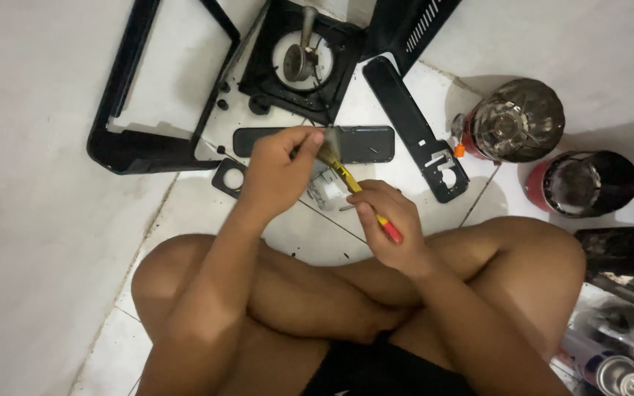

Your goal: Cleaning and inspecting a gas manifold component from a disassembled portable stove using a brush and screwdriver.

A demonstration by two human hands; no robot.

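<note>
Above the crossed bare legs, over a white tiled floor (pixel 376 242), the right hand (pixel 390 224) grips a small paintbrush (pixel 352 187) by its yellow and red handle, fingers wrapped around the lower end, bristles pointing up and away toward the left hand (pixel 277 169). The left hand is curled closed around a small part; the brush's dark bristle tip meets it at the fingertips, and what the part is cannot be told since the fingers cover it. Just under both hands on the floor lies a small clear-and-white plastic piece (pixel 326 189). Just beyond the hands, a long black rounded plastic strip (pixel 365 143) lies flat; a second black strip (pixel 412 125) with a round hole near its end runs diagonally to the right of it. To the left, a small black square bracket (pixel 229 177) with a hole sits beside a large black open frame (pixel 122 139). Farther up, a black square housing (pixel 332 81) holds a round white centre with a metal shaft sticking out. At right, two cylindrical canisters stand near each other: one with a shiny metallic top (pixel 516 121), one with a dark top and red side (pixel 581 183). A spray can (pixel 620 375) shows at bottom right among dark clutter.
</note>
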